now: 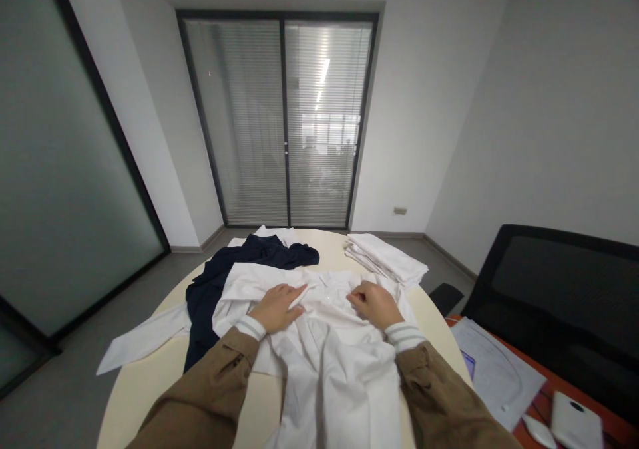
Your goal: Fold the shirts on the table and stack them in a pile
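A white shirt [324,362] lies rumpled across the round table, its lower part hanging toward me over the near edge. On its upper left part rests my left hand [277,308], palm down, fingers stretched out and the thumb apart. My right hand [375,304] has its fingers curled and pinched together on the cloth near the collar area, to the right of the shirt's middle. What lies under both palms is hidden. Beside the shirt, at the left, a dark navy garment [200,296] is bunched up, partly covered by the white cloth.
A folded stack of white cloth [387,257] lies at the table's [144,396] far right. A white sleeve [144,339] hangs past the left edge. To the right stand a black mesh chair [559,296] and a reddish desk with papers [499,369] and a white mouse [539,430].
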A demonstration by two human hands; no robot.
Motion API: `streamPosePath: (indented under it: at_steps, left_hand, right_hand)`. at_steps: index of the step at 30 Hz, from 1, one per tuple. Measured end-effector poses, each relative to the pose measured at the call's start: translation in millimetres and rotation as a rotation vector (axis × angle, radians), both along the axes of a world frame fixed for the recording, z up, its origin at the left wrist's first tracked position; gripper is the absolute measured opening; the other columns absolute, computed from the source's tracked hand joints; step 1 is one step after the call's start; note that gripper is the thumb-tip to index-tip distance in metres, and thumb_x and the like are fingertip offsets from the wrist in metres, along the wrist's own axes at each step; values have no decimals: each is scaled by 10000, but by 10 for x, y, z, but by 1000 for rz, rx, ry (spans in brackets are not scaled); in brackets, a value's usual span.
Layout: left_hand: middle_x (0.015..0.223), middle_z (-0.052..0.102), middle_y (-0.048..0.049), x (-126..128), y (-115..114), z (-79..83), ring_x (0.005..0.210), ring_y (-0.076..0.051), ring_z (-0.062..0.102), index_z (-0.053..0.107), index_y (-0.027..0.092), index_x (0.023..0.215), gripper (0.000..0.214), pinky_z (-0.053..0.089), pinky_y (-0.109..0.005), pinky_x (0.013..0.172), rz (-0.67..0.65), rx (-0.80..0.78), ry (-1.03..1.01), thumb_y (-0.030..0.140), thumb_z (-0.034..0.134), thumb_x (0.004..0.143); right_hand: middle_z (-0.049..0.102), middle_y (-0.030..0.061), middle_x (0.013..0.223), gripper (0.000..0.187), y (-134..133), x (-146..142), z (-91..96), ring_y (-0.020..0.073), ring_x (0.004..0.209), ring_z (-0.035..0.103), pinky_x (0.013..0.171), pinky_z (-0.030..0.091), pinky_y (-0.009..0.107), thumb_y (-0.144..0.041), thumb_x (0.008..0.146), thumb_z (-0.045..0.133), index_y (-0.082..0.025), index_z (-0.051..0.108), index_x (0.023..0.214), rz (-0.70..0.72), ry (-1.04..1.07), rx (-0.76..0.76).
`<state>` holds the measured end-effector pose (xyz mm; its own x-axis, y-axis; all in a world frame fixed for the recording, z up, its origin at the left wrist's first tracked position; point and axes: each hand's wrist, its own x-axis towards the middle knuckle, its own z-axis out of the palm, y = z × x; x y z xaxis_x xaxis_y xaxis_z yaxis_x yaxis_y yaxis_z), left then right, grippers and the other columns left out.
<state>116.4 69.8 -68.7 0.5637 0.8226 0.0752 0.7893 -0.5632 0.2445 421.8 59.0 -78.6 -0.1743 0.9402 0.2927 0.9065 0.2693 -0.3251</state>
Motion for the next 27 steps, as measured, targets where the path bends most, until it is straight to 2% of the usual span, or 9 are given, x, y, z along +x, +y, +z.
streamPosePath:
  at_steps: [2, 4, 6, 8, 11, 15, 18, 22, 27]
  left_hand:
    - [1238, 631, -98, 4, -9, 16, 1217, -279, 528, 583, 250, 1337, 449, 391, -411, 1060, -14, 12, -8, 449, 474, 949]
    - [1186, 638, -97, 14, -12, 37, 1148, -264, 569, 685, 240, 1141, 376, 422, -395, 1025, 3, 24, -38, 465, 439, 966]
    - [1273, 589, -114, 23, 0, 32, 1119, -246, 597, 703, 209, 1006, 430, 423, -383, 1030, 39, 36, -82, 444, 343, 1002]
    - [1442, 458, -147, 27, 27, -11, 1136, -238, 607, 678, 173, 1045, 431, 419, -371, 1041, 109, 55, -114, 388, 306, 1011]
    - [1581, 265, -184, 26, 69, -102, 1269, -289, 530, 453, 136, 1411, 526, 421, -387, 1040, 194, 92, -83, 356, 469, 934]
    - [1412, 528, -167, 51, 80, -164, 1259, -336, 504, 154, 138, 1568, 809, 431, -432, 995, 185, 95, 11, 353, 529, 885]
    - [1234, 637, -146, 92, 65, -163, 1164, -325, 545, 273, 126, 1530, 701, 448, -413, 945, 199, 108, 47, 323, 504, 899]
    - [1143, 645, -122, 139, 39, -157, 1105, -267, 577, 603, 171, 1185, 306, 448, -356, 931, 232, 123, 105, 246, 450, 931]
    - [1057, 648, -80, 170, -1, -94, 1006, -221, 628, 586, 198, 1035, 188, 463, -305, 837, 321, 177, 69, 240, 422, 954]
  right_hand:
    - [683, 82, 1118, 277, 34, 27, -36, 235, 1088, 586, 930, 419, 312, -334, 894, 564, -205, 713, 1088, 41, -5, 120]
    - [608, 120, 1294, 432, 59, 58, -87, 256, 1226, 512, 1043, 370, 348, -306, 886, 562, -162, 611, 1290, 55, -29, 147]
    - [567, 157, 1354, 534, 69, 80, -136, 275, 1246, 503, 1046, 373, 370, -326, 904, 535, -113, 514, 1393, -17, -59, 79]
    - [565, 184, 1347, 590, 65, 88, -165, 292, 1223, 525, 999, 400, 378, -352, 918, 512, -84, 451, 1439, -112, -87, 1]
    - [596, 191, 1279, 609, 51, 82, -149, 298, 1122, 588, 898, 427, 371, -413, 899, 537, -98, 470, 1415, -203, -124, -84]
    - [692, 132, 1007, 390, 37, 78, -76, 254, 940, 644, 764, 408, 317, -482, 879, 569, -159, 639, 1087, -237, -148, -219]
    - [704, 92, 910, 285, 30, 85, -52, 217, 872, 647, 715, 370, 281, -462, 909, 550, -194, 630, 966, -226, -156, -237]
    - [706, 85, 886, 227, 35, 94, -69, 213, 845, 650, 695, 345, 271, -412, 944, 515, -209, 613, 975, -242, -147, -162]
    - [684, 68, 795, 245, 78, 120, -107, 227, 784, 650, 679, 343, 278, -365, 974, 444, -205, 544, 1129, -373, 8, -19]
